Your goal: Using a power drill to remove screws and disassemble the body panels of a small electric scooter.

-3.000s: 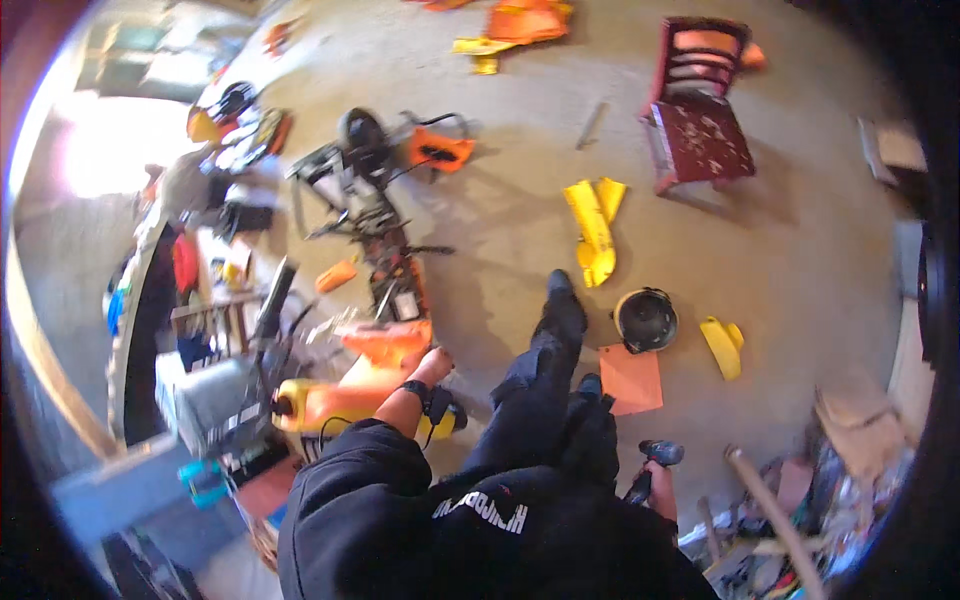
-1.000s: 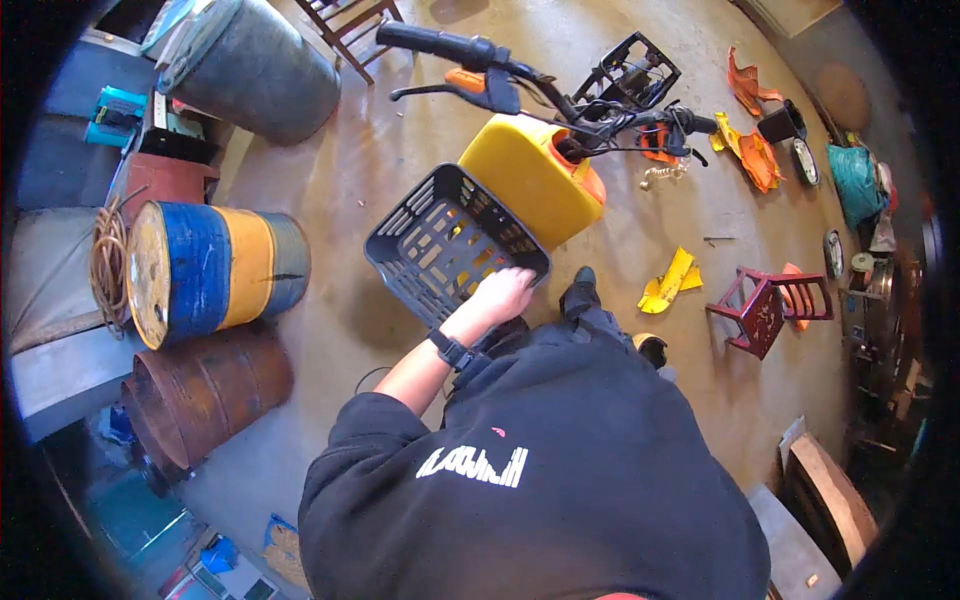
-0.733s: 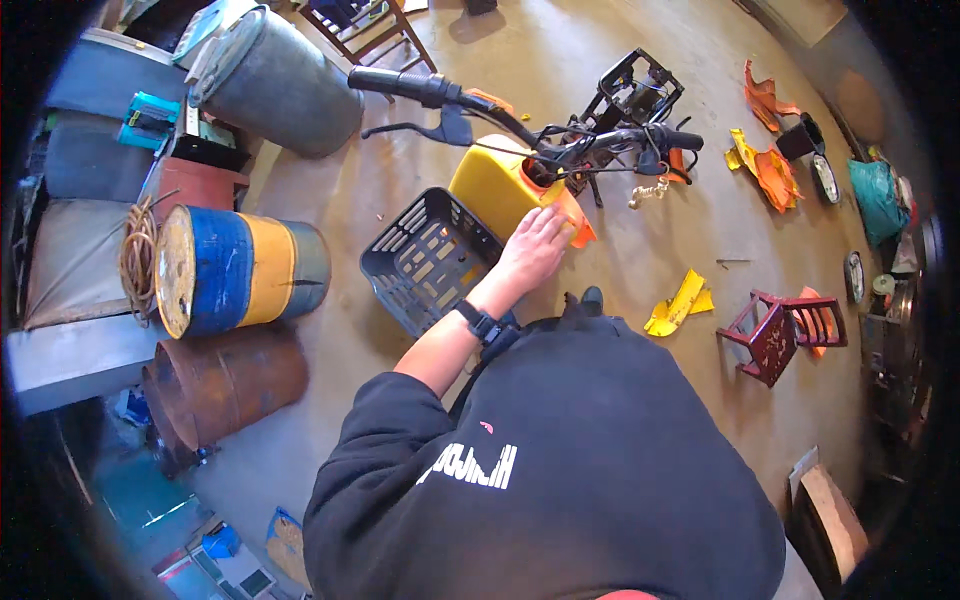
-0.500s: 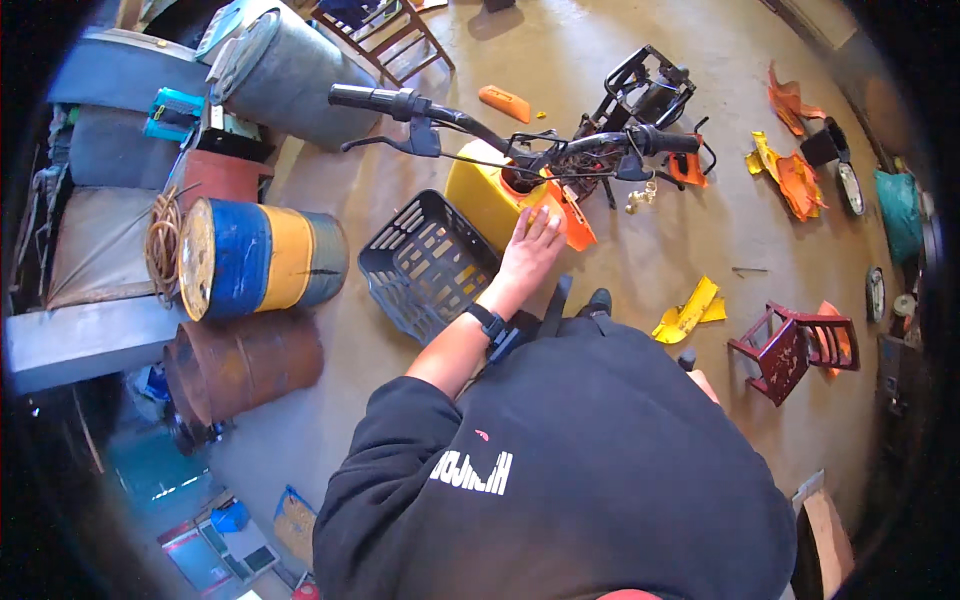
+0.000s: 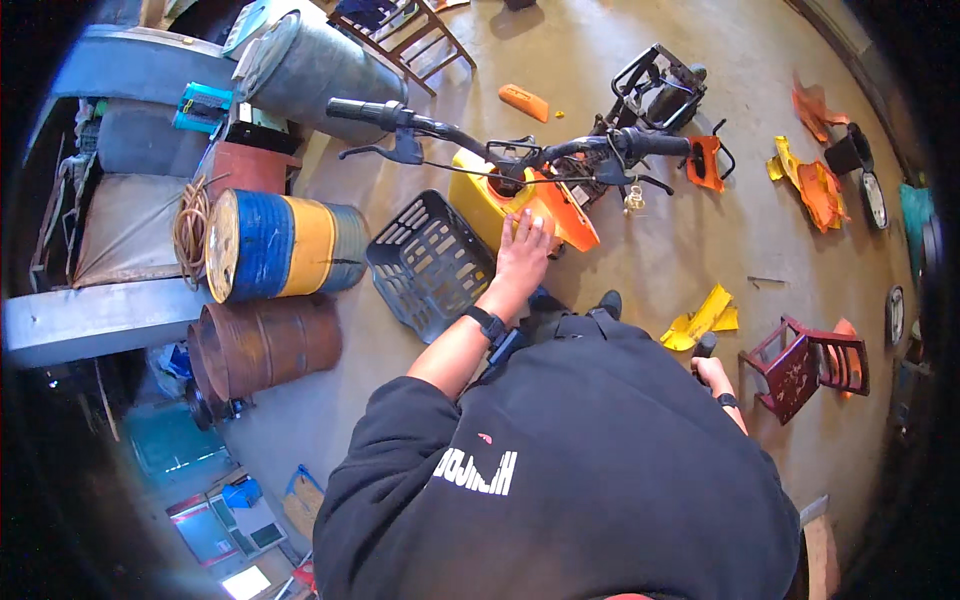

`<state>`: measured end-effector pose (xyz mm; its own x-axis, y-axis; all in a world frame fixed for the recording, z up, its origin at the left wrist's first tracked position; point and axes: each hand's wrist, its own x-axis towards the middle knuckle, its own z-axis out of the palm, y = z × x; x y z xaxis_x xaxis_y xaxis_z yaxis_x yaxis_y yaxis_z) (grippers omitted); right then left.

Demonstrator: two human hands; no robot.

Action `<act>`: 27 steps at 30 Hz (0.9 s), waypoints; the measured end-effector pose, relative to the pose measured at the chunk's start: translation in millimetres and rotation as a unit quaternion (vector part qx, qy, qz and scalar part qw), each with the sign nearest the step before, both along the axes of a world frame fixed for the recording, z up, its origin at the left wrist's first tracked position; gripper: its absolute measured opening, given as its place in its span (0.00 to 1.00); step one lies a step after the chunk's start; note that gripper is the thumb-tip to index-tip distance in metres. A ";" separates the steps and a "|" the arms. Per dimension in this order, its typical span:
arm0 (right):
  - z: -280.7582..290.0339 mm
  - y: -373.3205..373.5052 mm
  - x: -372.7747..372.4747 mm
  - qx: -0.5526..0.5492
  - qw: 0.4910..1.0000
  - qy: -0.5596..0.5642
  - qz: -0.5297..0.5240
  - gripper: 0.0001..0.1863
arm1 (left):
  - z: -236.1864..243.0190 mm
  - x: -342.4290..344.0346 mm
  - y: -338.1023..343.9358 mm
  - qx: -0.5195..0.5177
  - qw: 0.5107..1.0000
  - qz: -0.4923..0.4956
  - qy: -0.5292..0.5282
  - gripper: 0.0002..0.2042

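Note:
My left hand [image 5: 522,252] rests with fingers apart on the yellow and orange front body [image 5: 568,214] of a stripped scooter, just below its black handlebars [image 5: 445,134]. The black slotted basket [image 5: 428,264] sits just left of that hand, beside the yellow body. At the right side of my black sweatshirt, my right hand [image 5: 712,374] grips a black tool [image 5: 706,346], mostly hidden by my body. The bare black frame [image 5: 650,92] of the scooter stretches away behind the handlebars.
Metal drums [image 5: 265,340], a blue-and-yellow drum [image 5: 308,245] and coiled hose [image 5: 195,230] line the left. A red chair [image 5: 787,372], a yellow broken panel [image 5: 700,318] and orange panels [image 5: 820,195] lie to the right. A wooden chair [image 5: 420,40] is at the back.
My left hand has moved from the basket's rim up onto the yellow and orange body. My right hand with the black tool has come into sight at the right. The view has shifted.

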<state>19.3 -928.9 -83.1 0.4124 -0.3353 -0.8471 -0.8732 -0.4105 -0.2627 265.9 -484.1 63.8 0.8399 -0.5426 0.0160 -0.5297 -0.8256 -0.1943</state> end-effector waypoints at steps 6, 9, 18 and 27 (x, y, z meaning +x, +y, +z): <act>14.0 18.7 -21.6 0.054 0.993 0.078 -0.063 0.17 | 11.6 1.6 5.5 0.001 0.999 -0.045 -0.005 0.21; 38.6 36.7 -34.4 0.038 0.998 0.019 0.053 0.16 | 6.9 -2.0 1.4 0.012 1.000 -0.011 -0.014 0.22; 22.4 40.6 -61.1 0.034 0.997 0.048 0.043 0.15 | 7.5 -6.9 0.7 -0.017 1.000 -0.005 -0.012 0.22; 22.4 39.1 -49.3 0.024 0.999 0.040 0.025 0.14 | 27.4 3.7 -20.9 -0.150 0.985 0.032 0.081 0.16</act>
<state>-30.0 -889.7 -60.7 0.3587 -0.2731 -0.8926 -0.8705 -0.4432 -0.2142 269.7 -505.0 91.2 0.8770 -0.4796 0.0301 -0.4785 -0.8658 0.1463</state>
